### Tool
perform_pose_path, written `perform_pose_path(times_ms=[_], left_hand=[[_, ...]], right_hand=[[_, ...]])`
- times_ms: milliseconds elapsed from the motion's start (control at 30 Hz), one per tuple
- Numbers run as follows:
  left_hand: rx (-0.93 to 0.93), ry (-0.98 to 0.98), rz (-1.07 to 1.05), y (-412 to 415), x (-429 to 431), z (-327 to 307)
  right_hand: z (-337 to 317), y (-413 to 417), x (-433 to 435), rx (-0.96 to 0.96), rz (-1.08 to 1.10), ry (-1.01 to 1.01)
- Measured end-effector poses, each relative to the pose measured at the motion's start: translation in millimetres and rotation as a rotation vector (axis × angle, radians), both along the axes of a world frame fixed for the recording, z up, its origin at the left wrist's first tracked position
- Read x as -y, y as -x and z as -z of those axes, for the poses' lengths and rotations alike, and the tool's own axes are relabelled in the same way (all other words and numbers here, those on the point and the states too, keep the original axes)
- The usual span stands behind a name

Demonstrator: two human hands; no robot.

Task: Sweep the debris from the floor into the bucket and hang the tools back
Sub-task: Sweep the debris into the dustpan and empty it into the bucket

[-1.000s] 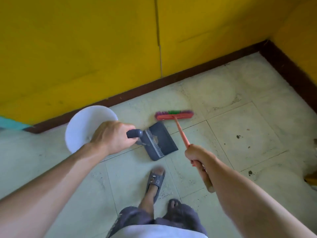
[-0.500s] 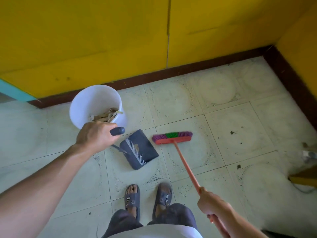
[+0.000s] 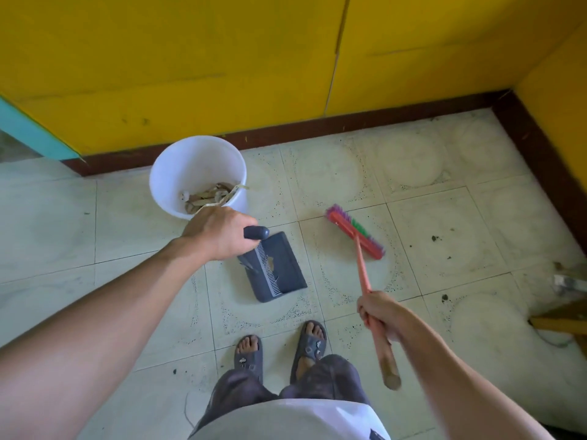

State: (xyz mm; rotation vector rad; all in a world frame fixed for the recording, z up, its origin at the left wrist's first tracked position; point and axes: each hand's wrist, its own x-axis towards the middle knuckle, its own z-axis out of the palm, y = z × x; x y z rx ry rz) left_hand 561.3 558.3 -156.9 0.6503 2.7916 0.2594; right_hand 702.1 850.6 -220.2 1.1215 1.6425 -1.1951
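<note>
My left hand (image 3: 217, 231) grips the upright handle of a dark grey dustpan (image 3: 276, 268), which sits on the tiled floor with a few scraps inside. Just behind that hand stands a white bucket (image 3: 197, 163) holding dry leaves and bits of debris. My right hand (image 3: 379, 311) holds the orange stick of a broom; its red head with pink and green bristles (image 3: 355, 231) lies slanted on the floor, to the right of the dustpan and apart from it. Dark specks of dirt (image 3: 435, 239) dot the tiles further right.
Yellow walls with a dark red skirting (image 3: 317, 127) close the corner behind and at the right. My sandalled feet (image 3: 281, 346) stand just below the dustpan. Some wood and metal clutter (image 3: 565, 300) lies at the right edge.
The view has pulled back and the bucket now shows its contents. The broom head swung from level to slanted and moved right, away from the dustpan. My right hand rose along the stick.
</note>
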Motion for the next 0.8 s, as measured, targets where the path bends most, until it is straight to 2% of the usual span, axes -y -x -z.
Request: perform_pose_path(times_ms=[200, 300, 500, 633, 800], left_hand=[[0.101, -0.045, -0.003, -3.5, -3.1, -4.1], [0.135, -0.086, 0.011, -6.9, -0.6, -9.9], [0.267, -0.138, -0.005, -22.0, 28.9, -20.8], [0.228, -0.168, -0.027, -44.6, 48.5, -28.9], [0.184, -0.292, -0.211, -68.2, 82.0, -30.8]], right_hand=[[-7.5, -31.9, 96.8, 0.151, 0.088, 0.286], [-28.1, -53.6, 108.8, 0.141, 0.161, 0.375], [-76.6, -83.2, 113.4, -0.032, 0.166, 0.180], [-87.7, -93.4, 124.6, -0.131, 0.201, 0.095], [-94.5, -108.2, 128.9, -0.169, 0.422, 0.123]])
